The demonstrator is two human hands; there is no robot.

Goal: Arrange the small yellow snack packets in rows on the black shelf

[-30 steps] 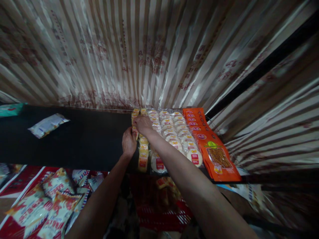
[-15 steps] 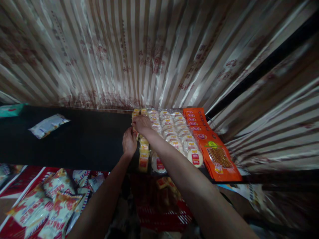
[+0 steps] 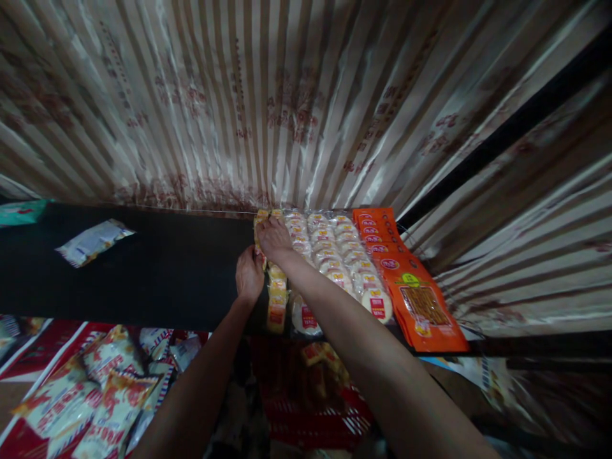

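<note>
My left hand [image 3: 249, 273] is at the near end of the left row of small yellow snack packets [image 3: 261, 217], its thumb and fingers closed on a packet that is mostly hidden. My right hand [image 3: 275, 238] lies over the far part of the two yellow rows, fingers stretched out and pressing on the packets. Below it, the right yellow row [image 3: 276, 298] runs to the shelf's front edge. Right beside it are rows of clear-wrapped round white crackers [image 3: 324, 248], overlapping one another.
Orange snack bags [image 3: 421, 299] overlap at the shelf's right end. On the black shelf [image 3: 167, 274] lie a white packet [image 3: 95, 241] and a green packet [image 3: 21, 213]. Below are red boxes with white snack bags [image 3: 112, 408] and yellow packets [image 3: 325, 360]. A striped curtain [image 3: 215, 115] hangs behind.
My right hand has shifted slightly away from my left fingertips and flattened onto the yellow packets. My left hand has hardly moved.
</note>
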